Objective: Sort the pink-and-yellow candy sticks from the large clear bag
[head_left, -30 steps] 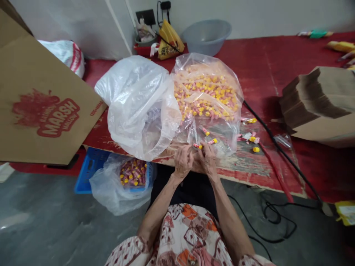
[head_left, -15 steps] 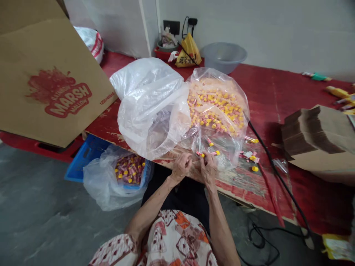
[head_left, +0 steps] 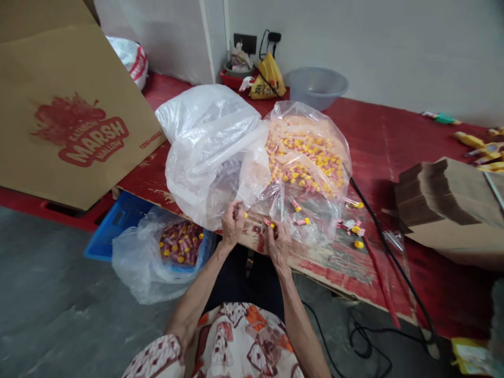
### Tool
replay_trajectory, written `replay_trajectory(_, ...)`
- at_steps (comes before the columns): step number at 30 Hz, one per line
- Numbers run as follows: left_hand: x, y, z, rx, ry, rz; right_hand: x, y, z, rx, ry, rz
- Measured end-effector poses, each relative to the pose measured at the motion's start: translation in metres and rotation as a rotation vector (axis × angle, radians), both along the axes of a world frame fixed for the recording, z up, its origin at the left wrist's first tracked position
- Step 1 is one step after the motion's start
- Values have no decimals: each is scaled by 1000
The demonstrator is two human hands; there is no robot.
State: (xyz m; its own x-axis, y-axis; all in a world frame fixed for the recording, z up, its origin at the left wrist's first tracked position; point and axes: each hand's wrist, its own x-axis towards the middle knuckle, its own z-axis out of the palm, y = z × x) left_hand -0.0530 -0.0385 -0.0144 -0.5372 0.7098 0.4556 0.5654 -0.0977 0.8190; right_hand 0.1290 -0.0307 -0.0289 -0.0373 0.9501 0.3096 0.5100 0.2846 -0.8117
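My left hand (head_left: 232, 227) is at the table edge by the mouth of a white plastic bag (head_left: 214, 136). Its fingers are curled, and a small yellow cap end (head_left: 245, 214) shows beside them; most of what they hold is hidden. At the fingertips of my right hand (head_left: 279, 241) is a small pink-red tube with a yellow cap (head_left: 269, 224), pinched by the fingers. Just beyond it, two more such tubes lie at the mouth of a clear plastic bag (head_left: 342, 152) full of pink-and-yellow tubes (head_left: 305, 163).
A blue crate (head_left: 104, 236) with a lined bag of tubes stands below the table on the left. A large cardboard box (head_left: 79, 68) rises at left, and folded cardboard (head_left: 441, 199) sits at right. A black cable (head_left: 378, 231) crosses the table. A grey basin (head_left: 317, 86) stands behind.
My left hand has moved left toward the white bag's mouth, away from my right hand. My right hand has shifted slightly left and down, with a tube at its fingertips.
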Motion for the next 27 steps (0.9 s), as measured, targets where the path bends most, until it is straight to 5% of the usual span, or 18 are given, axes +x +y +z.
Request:
replay_trajectory(4,-53,53,-2,-69,97,99,0,0,1,27,26,17)
replay_trajectory(7,-80,76,-7,-272,198,26,0,-1,-1,28,33,6)
replay_trajectory(12,-95,72,-11,-441,323,-98,1,-4,-4,102,36,-128)
replay_trajectory(17,-95,68,-9,-469,340,-78,-1,-3,-5,60,-5,-22)
replay_trajectory(22,-92,69,0,-507,324,-25,1,-1,-5,84,48,-141)
replay_trajectory(27,-88,66,10,-500,315,-76,0,1,-3,46,28,-60)
